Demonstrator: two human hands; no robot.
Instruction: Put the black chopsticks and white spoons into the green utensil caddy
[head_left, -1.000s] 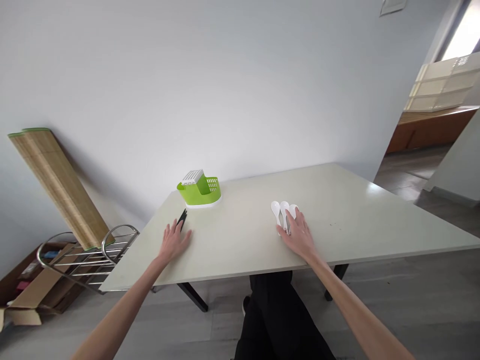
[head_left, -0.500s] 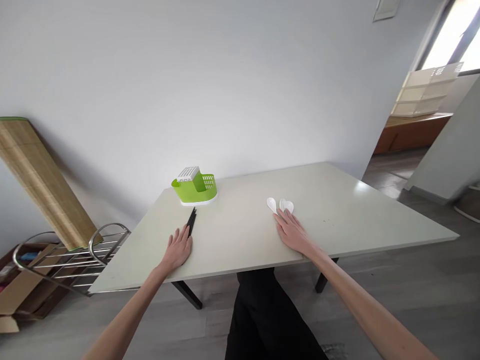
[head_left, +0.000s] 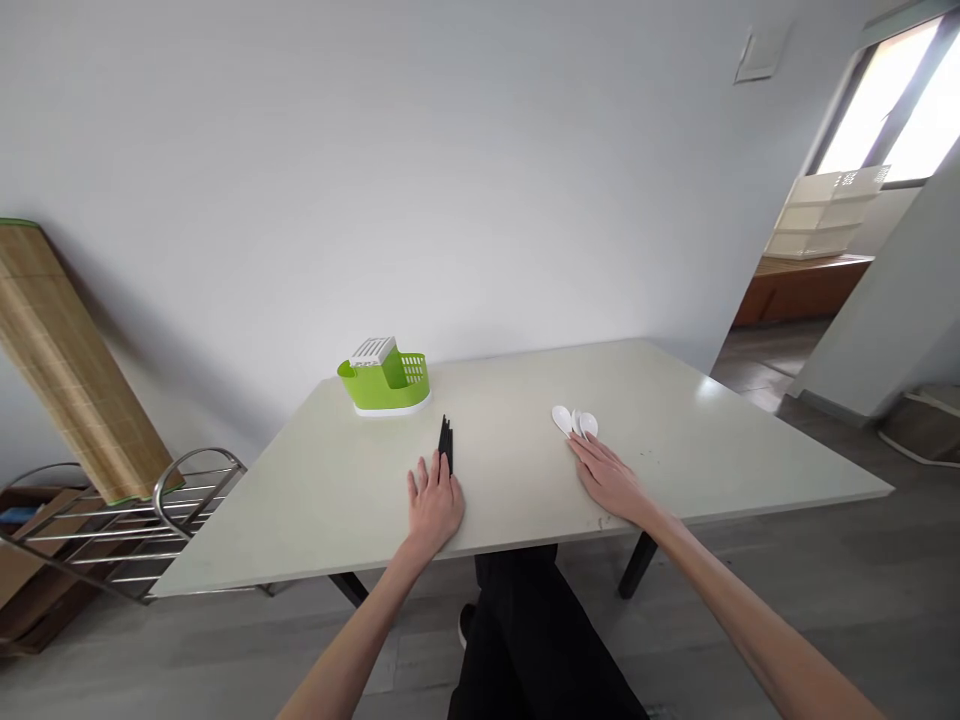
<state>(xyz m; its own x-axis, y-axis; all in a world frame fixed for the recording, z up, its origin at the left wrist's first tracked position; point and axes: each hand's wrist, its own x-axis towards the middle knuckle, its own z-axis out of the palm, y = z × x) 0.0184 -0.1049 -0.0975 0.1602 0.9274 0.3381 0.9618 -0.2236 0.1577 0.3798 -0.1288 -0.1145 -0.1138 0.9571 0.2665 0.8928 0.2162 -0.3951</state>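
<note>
Positions are being given on a clock face centred on the desk, twelve at the wall.

The pale wall (head_left: 487,200) is standing behind the desk (head_left: 517,490), which is carrying all the utensils. Beyond the desk's left end, toward 9 to 10 o'clock, a rolled mat (head_left: 75,370) is leaning at a slant. At 10 o'clock on the desk a green basket (head_left: 379,388) with a white slotted top is sitting upright.

The left hand (head_left: 436,510) is lying palm down at 8 o'clock, its fingers slightly spread and covering the near ends of the chopsticks. The right hand (head_left: 609,482) is lying at about 4 o'clock, fingers extended, pressed close together and covering the spoon handles. Whether either hand is pinching cannot be told.

The black chopsticks (head_left: 446,440) are lying at 9 o'clock, tips pointing near 12. Three white spoons (head_left: 589,424) are lying at 2 o'clock, bowls facing the wall.

Progress, as judged: sorting by kind appears done, the chopsticks forming one narrow bundle and the spoons a separate cluster. Alignment of the spoons appears unfinished, the leftmost slanting toward 11 o'clock. Neither group appears to be leaving the desk surface; both are lying outside the basket.
</note>
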